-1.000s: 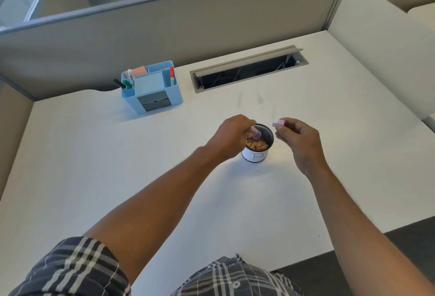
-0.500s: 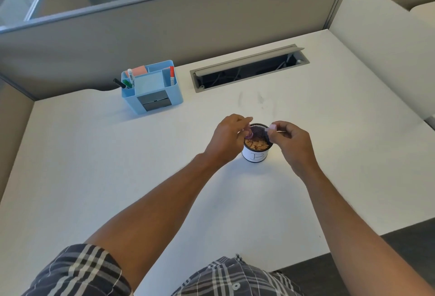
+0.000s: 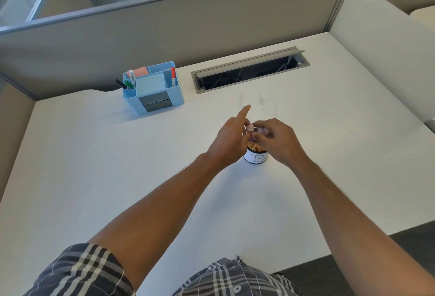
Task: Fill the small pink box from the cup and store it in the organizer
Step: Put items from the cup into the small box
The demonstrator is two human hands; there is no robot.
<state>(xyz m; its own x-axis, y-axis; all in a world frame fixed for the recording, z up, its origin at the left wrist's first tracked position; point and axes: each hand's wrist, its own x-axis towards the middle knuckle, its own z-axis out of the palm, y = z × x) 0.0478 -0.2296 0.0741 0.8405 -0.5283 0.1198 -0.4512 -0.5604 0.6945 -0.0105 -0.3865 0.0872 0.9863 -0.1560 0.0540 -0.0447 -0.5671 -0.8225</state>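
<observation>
Two hands meet directly above the cup, which stands on the white desk near the centre. The cup is white with a dark rim, marked with a letter on its near side, and holds brownish loose contents. The left hand pinches the small pink box from the left, its index finger pointing free toward the far side. The right hand is closed on the same box from the right; whether it holds a lid or the box body cannot be told. Holding the box over the cup's mouth likely lets any spill fall back in.

The organizer, light blue, stands well apart at the far left, against the partition. It holds markers, a pink pad and a red-capped pen; its front carries small grey drawers. A cable trough with a raised flap lies at the far right of it.

Nothing stands on the desk between cup and organizer. The filled compartments may limit where the box fits.
</observation>
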